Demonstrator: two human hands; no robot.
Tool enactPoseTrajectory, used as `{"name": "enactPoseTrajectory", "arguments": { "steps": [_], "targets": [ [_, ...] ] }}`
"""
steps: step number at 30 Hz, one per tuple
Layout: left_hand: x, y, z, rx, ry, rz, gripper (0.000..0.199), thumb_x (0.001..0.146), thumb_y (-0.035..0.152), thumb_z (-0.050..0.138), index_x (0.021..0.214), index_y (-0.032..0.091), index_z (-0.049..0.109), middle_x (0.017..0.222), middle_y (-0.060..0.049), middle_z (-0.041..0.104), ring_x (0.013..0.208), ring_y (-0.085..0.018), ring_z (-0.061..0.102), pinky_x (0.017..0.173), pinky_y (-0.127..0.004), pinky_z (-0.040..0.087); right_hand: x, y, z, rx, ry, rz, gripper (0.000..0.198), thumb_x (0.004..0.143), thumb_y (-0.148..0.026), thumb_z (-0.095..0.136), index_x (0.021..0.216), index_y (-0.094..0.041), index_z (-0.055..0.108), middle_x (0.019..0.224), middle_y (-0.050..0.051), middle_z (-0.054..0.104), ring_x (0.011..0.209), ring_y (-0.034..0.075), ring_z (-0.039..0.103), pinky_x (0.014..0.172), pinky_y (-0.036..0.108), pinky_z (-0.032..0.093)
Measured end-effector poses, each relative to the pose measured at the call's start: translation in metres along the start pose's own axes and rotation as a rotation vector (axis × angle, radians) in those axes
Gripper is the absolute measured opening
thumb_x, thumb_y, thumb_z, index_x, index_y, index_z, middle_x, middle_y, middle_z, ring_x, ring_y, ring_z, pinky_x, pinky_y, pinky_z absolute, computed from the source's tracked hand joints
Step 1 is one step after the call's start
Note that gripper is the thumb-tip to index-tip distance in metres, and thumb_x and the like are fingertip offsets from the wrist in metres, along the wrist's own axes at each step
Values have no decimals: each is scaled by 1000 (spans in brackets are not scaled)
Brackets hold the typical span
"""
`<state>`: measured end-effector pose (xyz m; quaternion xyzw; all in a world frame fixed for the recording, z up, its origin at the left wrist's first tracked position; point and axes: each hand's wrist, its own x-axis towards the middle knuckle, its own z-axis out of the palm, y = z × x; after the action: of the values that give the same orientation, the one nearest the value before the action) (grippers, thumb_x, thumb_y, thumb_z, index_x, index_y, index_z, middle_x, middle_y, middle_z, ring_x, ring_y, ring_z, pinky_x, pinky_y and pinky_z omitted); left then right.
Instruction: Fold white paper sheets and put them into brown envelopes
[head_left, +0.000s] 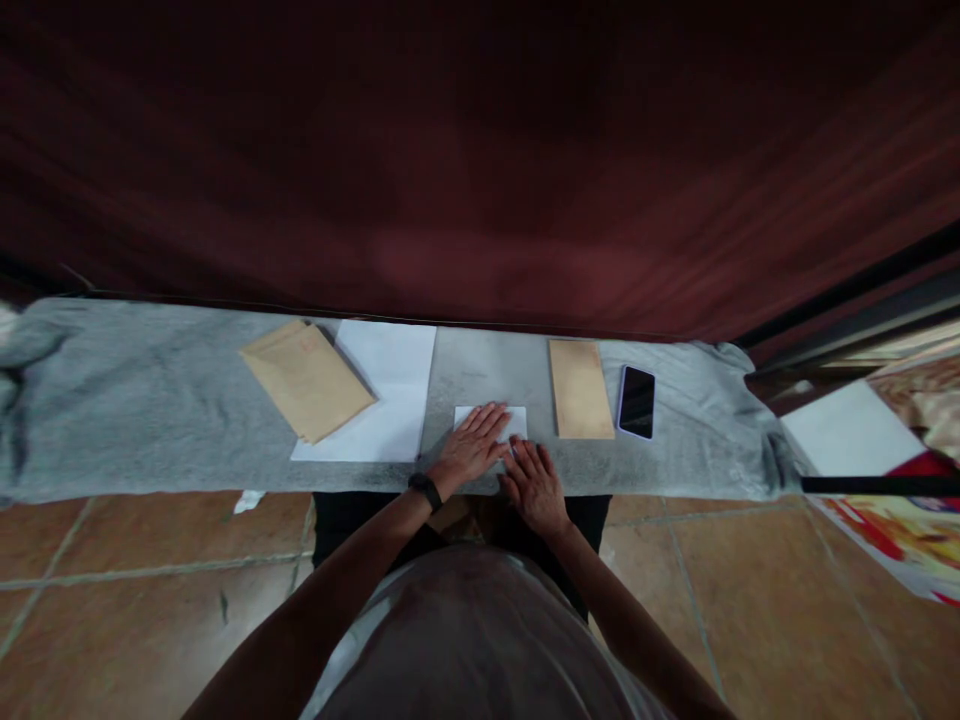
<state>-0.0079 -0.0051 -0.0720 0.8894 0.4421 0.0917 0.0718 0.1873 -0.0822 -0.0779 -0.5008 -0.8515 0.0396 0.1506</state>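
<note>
A small folded white sheet of paper (517,420) lies on the grey cloth in front of me. My left hand (474,440), with a black band on its wrist, rests flat across the sheet, its fingers stretched out. Beside it, my right hand (534,485) touches the paper's near right corner, fingers extended and a little bent. Both palms hide part of the sheet. To the left lie larger white sheets (397,390), partly covered by a stack of brown envelopes (311,380). Right of my hands is another brown envelope (581,390).
A phone (637,402) with a pale purple case lies right of the single envelope. The narrow surface is draped in grey cloth (165,400). A dark red curtain (480,200) hangs behind it. A white box-like thing (855,430) and a colourful printed sheet (900,530) are at far right.
</note>
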Motion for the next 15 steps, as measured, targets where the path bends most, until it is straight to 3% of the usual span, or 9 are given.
{"name": "enactPoseTrajectory", "arguments": {
  "steps": [8,15],
  "targets": [
    [-59,9,-14,47,-3,88,62,104,51,39,160,26,28,167,-5,28,155,-21,23,127,-43,17,2,8,-6,51,-87,-24,53,108,-36,36,159,-22,32,165,9,32,152,25,29,124,52,23],
    [-65,8,-16,7,-46,104,61,102,53,42,157,28,35,166,-7,32,154,-24,25,126,-45,19,30,26,-9,44,-164,-105,51,108,-37,35,158,-25,35,164,7,33,151,25,31,125,51,19]
  ]
}}
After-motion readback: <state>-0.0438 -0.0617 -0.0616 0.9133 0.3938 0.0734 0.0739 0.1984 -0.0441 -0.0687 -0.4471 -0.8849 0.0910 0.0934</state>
